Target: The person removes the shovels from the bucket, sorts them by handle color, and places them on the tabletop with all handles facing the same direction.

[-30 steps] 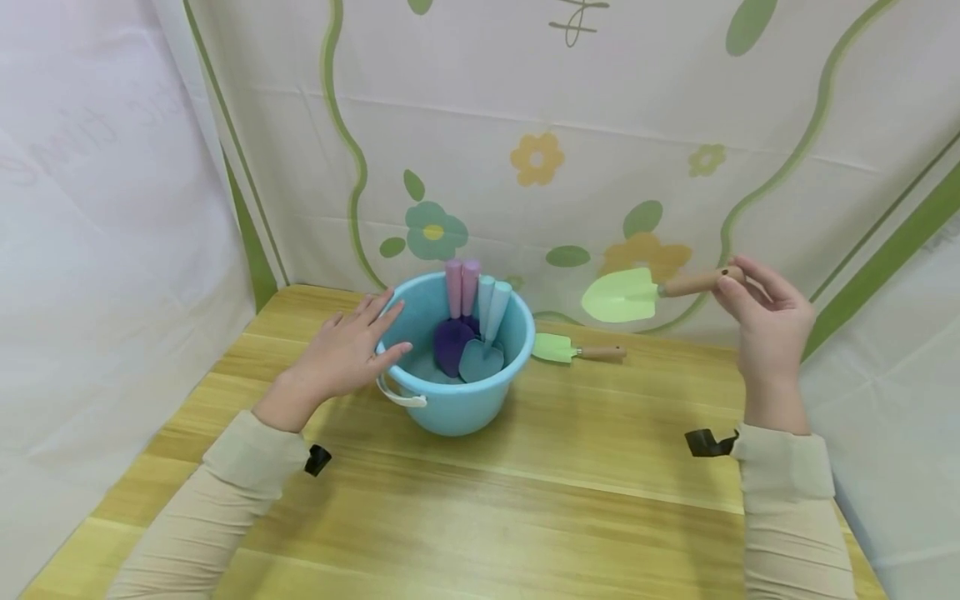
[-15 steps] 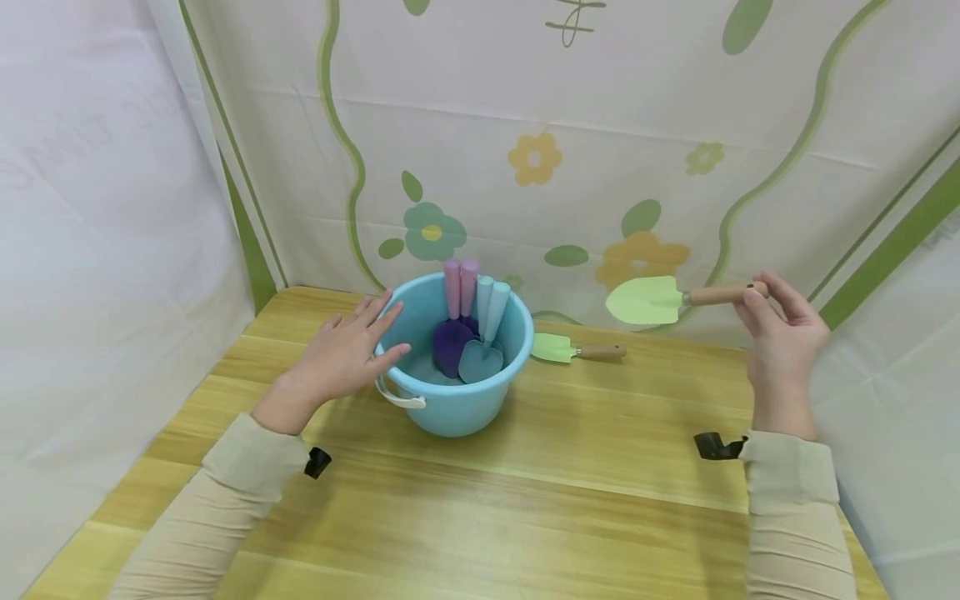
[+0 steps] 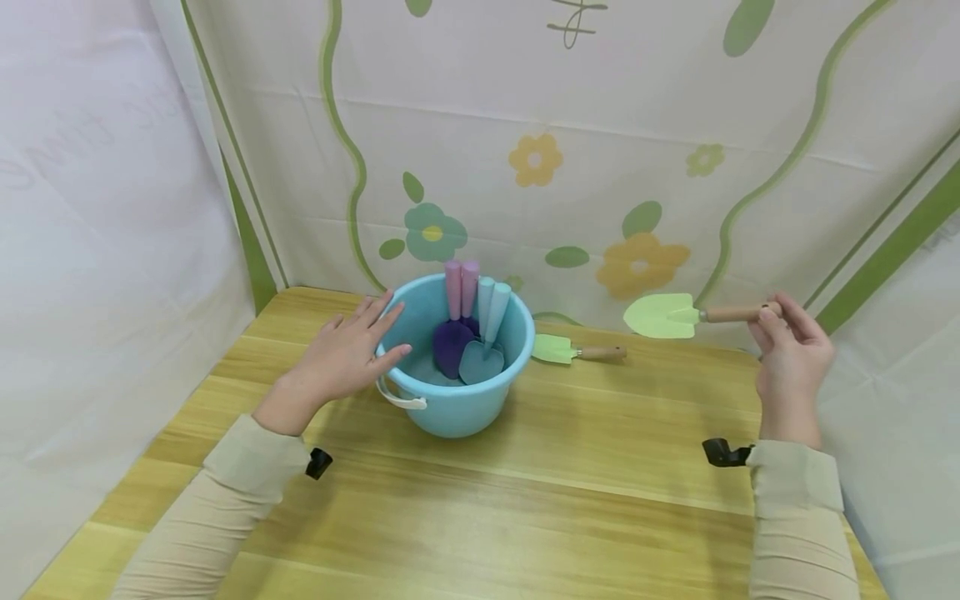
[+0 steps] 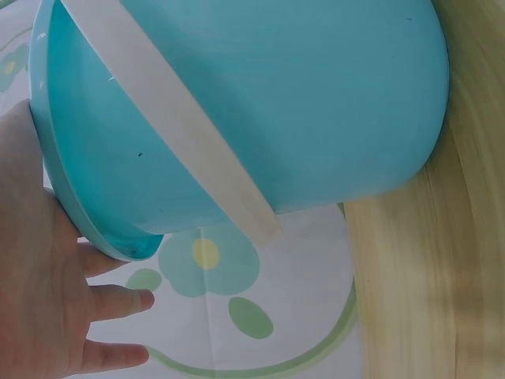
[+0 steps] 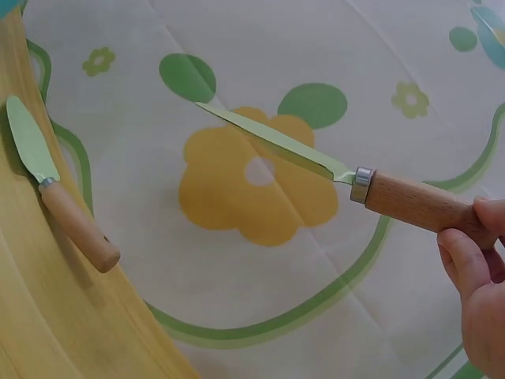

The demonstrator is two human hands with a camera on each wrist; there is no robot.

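Trowel (image 3: 699, 316) — wooden-handled, tapering — sits pinched in the right hand (image 3: 795, 367), left hand (image 3: 341, 352) splayed on smooth round bucket (image 3: 456, 410).

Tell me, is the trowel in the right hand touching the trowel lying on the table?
Apart. The right wrist view shows it plainly: patterned cloth shows in the gap between the held trowel and the lying trowel.

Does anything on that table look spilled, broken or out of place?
Nothing looks spilled or broken. One mild oddity: a green trowel lies on the table beside the bucket, while pink-handled shovels and blue shovels lean inside it and the right hand holds a matching trowel.
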